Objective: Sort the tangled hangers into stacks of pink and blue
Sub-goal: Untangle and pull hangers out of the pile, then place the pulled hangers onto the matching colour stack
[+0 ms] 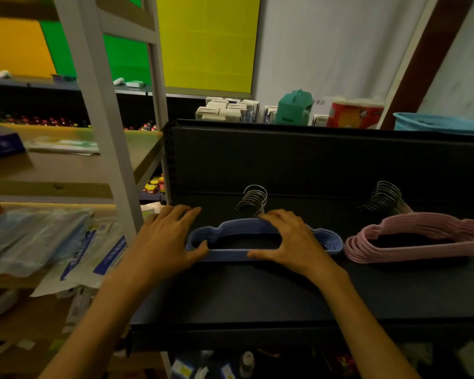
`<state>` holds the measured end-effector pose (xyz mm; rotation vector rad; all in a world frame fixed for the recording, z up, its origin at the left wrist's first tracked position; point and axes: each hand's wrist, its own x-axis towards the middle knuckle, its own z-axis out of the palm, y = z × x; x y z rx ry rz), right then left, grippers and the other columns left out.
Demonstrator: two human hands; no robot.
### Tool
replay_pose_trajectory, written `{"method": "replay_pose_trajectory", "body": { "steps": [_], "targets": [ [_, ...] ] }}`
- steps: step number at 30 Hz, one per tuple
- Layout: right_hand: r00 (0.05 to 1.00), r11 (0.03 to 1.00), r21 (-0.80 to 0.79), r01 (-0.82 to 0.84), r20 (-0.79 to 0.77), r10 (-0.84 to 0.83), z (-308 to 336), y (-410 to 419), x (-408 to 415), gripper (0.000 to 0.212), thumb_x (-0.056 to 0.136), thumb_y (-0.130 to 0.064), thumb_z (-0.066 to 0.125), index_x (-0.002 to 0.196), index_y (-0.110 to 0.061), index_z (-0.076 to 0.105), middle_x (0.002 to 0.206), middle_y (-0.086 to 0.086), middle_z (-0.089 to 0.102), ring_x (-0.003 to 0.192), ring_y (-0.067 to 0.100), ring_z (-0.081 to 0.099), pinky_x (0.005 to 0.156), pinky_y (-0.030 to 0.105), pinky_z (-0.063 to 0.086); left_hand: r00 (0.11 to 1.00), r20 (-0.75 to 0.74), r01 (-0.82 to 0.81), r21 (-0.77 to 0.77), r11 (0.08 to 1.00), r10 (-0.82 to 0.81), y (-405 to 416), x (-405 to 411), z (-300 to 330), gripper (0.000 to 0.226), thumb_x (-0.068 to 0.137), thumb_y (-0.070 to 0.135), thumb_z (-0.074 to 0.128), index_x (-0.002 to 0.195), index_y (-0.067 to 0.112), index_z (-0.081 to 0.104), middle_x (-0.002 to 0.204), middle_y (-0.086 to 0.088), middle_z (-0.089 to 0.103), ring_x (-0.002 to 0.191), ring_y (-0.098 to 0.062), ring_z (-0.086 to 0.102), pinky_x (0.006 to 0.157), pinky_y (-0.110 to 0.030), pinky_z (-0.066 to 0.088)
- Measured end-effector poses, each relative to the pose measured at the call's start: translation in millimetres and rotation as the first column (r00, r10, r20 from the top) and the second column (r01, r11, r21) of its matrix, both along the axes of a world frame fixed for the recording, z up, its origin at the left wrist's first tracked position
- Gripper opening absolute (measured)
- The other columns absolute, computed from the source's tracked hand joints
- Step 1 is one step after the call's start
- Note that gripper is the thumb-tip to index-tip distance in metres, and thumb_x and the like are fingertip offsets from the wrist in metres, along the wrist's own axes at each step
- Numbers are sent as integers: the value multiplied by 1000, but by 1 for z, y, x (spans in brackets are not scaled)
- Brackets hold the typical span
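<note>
A stack of blue hangers lies flat on the dark shelf, metal hooks pointing back toward the shelf's rear panel. My left hand rests at the stack's left end, thumb against the lower bar, fingers spread past the end. My right hand lies on the stack's middle and right part, fingers over the top edge, thumb on the lower bar. A stack of pink hangers lies apart to the right, its hooks also pointing back.
A grey shelving upright and wooden shelves with plastic-wrapped packages stand at the left. Behind the black rear panel sit small boxes, a teal box, a red pack and a blue basket.
</note>
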<state>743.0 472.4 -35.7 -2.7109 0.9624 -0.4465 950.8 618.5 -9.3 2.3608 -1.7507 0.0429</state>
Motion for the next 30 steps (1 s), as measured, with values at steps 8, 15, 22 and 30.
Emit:
{"method": "replay_pose_trajectory", "body": {
  "steps": [8,15,22,30],
  "targets": [
    [997,999,-23,22,-80,-24,3,1,-3,85,71,-71,59,142,-34,28,141,-8,31,127,13,30,103,29,28,999,-8,48,-2,999,-48,-10,0,-5,79,85,59,52,149,28,18,151,1,27,137,-19,25,111,-38,26],
    [983,967,-184,179,-4,-183,24,4,-55,55,84,-56,54,132,-32,42,136,-11,44,125,9,38,104,24,23,994,56,94,-7,996,-93,-37,-26,-5,75,85,58,49,147,27,21,149,2,29,136,-20,25,109,-40,26],
    [931,910,-199,362,39,-362,29,10,-146,54,85,-44,61,134,-29,44,137,-10,45,128,10,36,106,21,18,973,50,228,-45,973,-226,-77,-96,0,73,86,59,47,147,27,23,150,1,29,137,-20,26,110,-41,26],
    [851,823,-228,520,59,-521,24,-4,-285,58,82,-56,49,130,-25,50,133,-6,51,125,13,42,107,26,21,910,66,414,-79,907,-410,-126,-222,17,75,85,60,48,147,26,24,149,1,30,135,-21,27,108,-41,28]
  ]
}}
